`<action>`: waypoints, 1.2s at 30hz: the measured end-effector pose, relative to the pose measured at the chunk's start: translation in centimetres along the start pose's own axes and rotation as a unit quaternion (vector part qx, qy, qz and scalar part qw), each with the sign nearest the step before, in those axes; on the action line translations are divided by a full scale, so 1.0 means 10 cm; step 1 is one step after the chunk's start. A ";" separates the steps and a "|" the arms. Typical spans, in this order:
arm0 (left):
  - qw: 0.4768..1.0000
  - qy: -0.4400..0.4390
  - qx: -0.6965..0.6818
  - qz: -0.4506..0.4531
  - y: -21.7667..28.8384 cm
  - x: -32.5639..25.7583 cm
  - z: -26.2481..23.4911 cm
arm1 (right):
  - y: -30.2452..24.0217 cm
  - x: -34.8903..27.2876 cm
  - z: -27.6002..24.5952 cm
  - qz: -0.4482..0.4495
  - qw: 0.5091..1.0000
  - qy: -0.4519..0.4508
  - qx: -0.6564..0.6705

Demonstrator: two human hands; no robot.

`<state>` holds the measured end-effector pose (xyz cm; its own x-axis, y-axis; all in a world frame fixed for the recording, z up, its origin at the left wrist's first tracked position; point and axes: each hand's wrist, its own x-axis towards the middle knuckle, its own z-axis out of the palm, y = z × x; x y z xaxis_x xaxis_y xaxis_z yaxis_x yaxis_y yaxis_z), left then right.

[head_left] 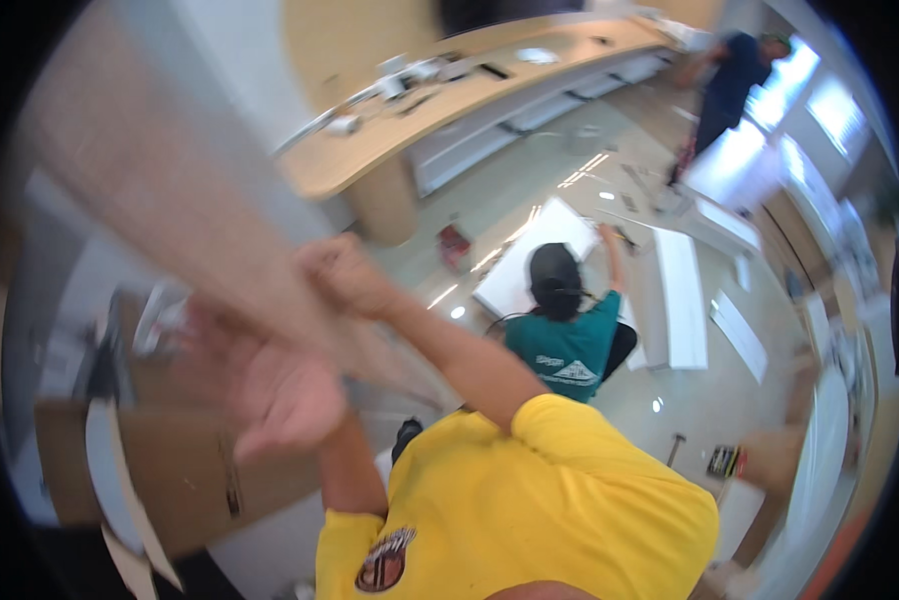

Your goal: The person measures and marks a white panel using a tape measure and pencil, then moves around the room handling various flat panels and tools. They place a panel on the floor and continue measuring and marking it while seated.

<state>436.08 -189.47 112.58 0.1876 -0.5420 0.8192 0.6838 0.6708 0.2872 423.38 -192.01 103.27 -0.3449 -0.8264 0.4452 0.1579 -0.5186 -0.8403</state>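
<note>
A long, pale wood-coloured board (170, 170) slants from the upper left down toward my body, blurred by motion. My right hand (348, 278) is closed on the board's right edge, its fingers curled against it. Lower down, my left hand (270, 385) is open with the palm turned up and the fingers spread, smeared by movement. It lies close against the board's left side; whether it touches the board I cannot tell.
In front, a person in a green shirt (565, 350) crouches beside a white panel (535, 265). White boards (678, 300) lie on the floor at right. A long counter (450, 115) stands behind; another person (730, 90) stands far right. Flattened cardboard (180, 470) lies lower left.
</note>
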 end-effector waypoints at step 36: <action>0.828 -0.258 0.206 -0.454 -0.58 -1.01 -0.92 | 0.35 -1.50 -0.37 0.009 0.909 0.311 -0.275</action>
<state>436.71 -192.57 98.07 -0.6700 -0.7005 0.2457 0.0601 0.2787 0.9585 425.69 -180.61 92.55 -0.8312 -0.4597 0.3127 -0.2597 -0.1763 -0.9495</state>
